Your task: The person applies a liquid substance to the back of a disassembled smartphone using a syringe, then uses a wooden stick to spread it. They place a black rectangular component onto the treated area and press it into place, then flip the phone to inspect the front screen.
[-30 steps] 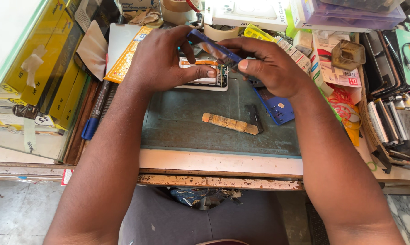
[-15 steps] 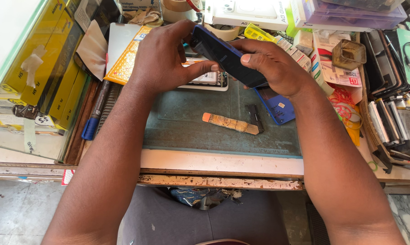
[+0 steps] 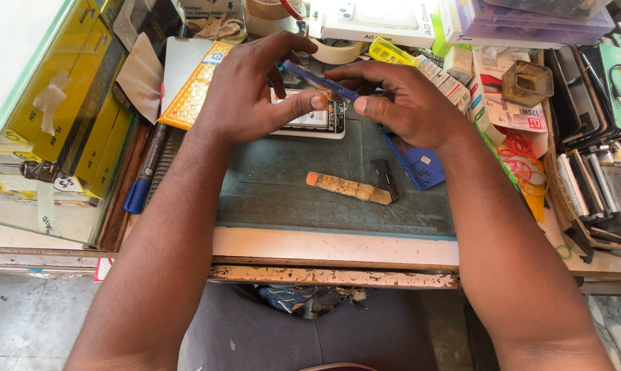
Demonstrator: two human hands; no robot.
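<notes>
Blue, thin and strip-like, the plastic tool is pinched at both ends between the left hand and the right hand, fingers of each closed on it; it hangs tilted just above the opened phone, which lies on the grey-green work mat; at six o'clock from the phone rests a tan-handled scraper; at four o'clock, a blue card lies partly under the right hand; at twelve o'clock, a tape roll; at nine o'clock, a blue-capped marker.
</notes>
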